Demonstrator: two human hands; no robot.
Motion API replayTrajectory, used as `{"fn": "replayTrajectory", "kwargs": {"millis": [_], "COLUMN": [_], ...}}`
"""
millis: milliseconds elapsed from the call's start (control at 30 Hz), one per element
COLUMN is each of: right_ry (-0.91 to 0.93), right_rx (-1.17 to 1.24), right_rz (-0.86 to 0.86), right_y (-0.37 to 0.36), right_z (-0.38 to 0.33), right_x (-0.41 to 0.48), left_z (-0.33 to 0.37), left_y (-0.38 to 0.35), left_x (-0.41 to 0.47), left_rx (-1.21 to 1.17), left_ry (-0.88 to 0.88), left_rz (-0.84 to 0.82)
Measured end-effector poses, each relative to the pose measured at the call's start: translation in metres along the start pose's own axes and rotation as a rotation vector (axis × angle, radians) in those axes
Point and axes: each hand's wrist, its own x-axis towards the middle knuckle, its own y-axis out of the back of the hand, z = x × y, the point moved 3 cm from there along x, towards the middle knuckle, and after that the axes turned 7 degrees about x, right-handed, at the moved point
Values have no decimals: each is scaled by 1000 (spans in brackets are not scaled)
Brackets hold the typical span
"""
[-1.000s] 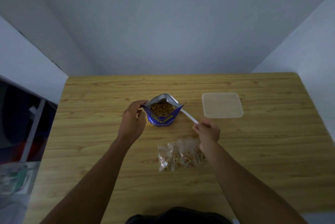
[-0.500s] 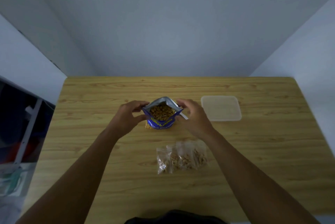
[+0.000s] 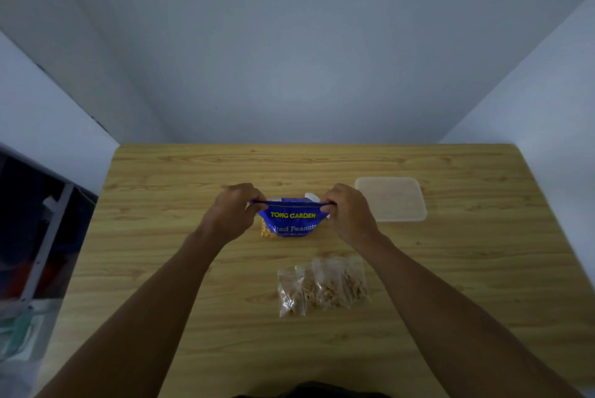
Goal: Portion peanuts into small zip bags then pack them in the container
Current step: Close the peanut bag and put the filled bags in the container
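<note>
Left hand point(image 3: 232, 211) and right hand point(image 3: 347, 213) pinch the peanut bag point(image 3: 292, 220) top corners. Container point(image 3: 390, 198) beside the right hand; small filled bags point(image 3: 323, 285) nearer, on the table point(image 3: 161, 236).

blue bag point(image 3: 292, 219): "TONG GARDEN", "Peanuts"

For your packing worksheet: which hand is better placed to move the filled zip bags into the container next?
Right, probably. The right hand is nearer the container and zip bags; the left hand is farther.
</note>
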Motion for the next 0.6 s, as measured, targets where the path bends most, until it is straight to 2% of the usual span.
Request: {"fn": "replayTrajectory", "kwargs": {"millis": [133,300,400,600], "right_ry": [-32,71,103,32], "right_rx": [-41,-73,-73,-61], "right_rz": [-35,-112,-93,-45], "right_y": [0,-1,-12,-24], "right_z": [0,-14,-26,-24], "right_x": [-1,2,4,6], "left_z": [0,13,28,36], "left_y": [-2,-6,-15,-27], "left_x": [-2,-1,3,7], "left_rx": [37,92,63,111], "left_ry": [5,-15,-62,-100], "left_rz": [-23,-123,-102,-7]}}
